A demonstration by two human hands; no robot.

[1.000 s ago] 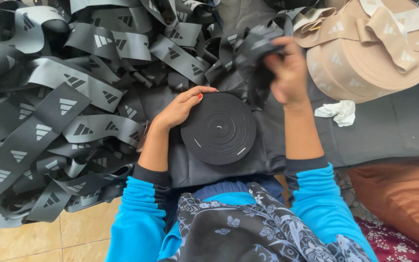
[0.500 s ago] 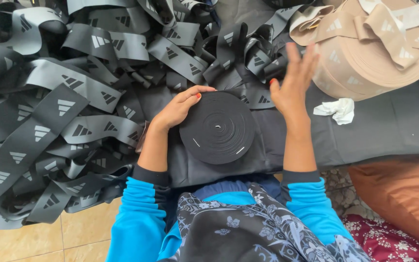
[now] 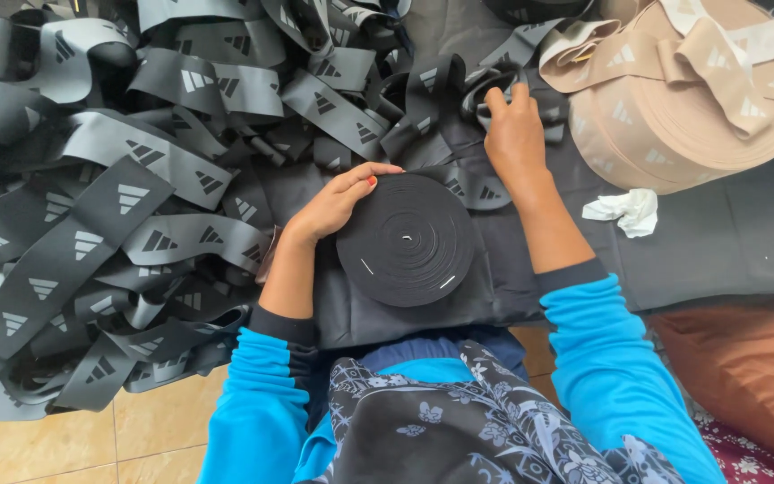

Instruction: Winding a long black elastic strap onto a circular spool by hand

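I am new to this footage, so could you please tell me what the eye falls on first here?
First, the great heap of loose black band with pale printed marks, filling the left and top. In the middle, the left hand rests on the edge of a flat black roll, while the right hand reaches into the band above it. A big beige roll sits top right.

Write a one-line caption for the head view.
Left hand rests on a black band roll while right hand grips loose black band.
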